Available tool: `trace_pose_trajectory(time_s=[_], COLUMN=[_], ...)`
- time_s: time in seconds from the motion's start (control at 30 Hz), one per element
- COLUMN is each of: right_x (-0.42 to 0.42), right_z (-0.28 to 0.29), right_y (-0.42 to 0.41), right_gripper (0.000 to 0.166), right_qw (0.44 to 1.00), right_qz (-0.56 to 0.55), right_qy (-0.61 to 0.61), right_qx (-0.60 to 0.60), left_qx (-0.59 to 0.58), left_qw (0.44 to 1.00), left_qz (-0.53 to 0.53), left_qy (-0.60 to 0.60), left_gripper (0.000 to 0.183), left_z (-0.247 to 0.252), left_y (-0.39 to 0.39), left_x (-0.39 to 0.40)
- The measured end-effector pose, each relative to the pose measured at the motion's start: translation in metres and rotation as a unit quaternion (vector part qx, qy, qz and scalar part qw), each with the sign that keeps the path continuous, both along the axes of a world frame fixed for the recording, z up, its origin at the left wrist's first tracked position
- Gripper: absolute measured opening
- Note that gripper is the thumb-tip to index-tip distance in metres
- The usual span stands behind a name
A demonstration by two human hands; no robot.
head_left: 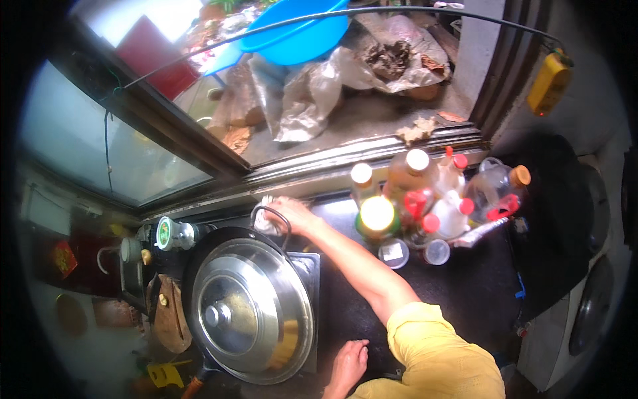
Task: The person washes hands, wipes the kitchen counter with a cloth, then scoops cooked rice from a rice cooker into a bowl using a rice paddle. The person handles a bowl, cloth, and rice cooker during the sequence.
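Observation:
My right arm reaches over the dark stove counter (344, 304). My right hand (294, 214) grips a white cloth (266, 224) behind the wok, pressed near the counter's back edge. One loop handle (287, 232) of the wok stands in front of the hand and partly hides it. The wok (188, 279) sits on the stove under a domed steel lid (239, 299) with a round knob. Low in the picture, my left hand (349, 366) is by the counter's front, right of the wok, fingers curled in; nothing shows in it.
Several bottles (377, 214) crowd the counter's back right. Left of the wok are a jar (167, 233) and a wooden cutting board (169, 319). A sliding window (149, 144) stands partly open behind; beyond it is a blue basin (299, 35). A cable (389, 9) crosses the opening.

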State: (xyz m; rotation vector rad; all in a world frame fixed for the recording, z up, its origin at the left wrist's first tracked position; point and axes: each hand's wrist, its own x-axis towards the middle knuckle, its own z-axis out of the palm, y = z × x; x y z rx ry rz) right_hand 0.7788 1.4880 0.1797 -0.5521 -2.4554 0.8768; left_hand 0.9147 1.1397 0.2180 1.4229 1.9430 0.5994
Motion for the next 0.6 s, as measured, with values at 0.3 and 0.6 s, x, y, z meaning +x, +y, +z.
trace_pose_trajectory(time_s=[0.3, 0.6], right_x=[0.01, 0.101], right_z=[-0.066, -0.066], right_y=[-0.013, -0.085], right_gripper=[0.017, 0.02], right_qw=[0.972, 0.868], right_qz=[-0.156, -0.371], right_qy=[-0.118, -0.265], right_qx=[0.133, 0.195], left_qx=[-0.029, 0.071], left_qw=[0.998, 0.996], left_qz=[0.049, -0.005], left_qy=[-0.01, -0.046], left_gripper=[0.018, 0.016], left_z=[0.0, 0.003], left_y=[0.0, -0.038], left_x=[0.003, 0.006])
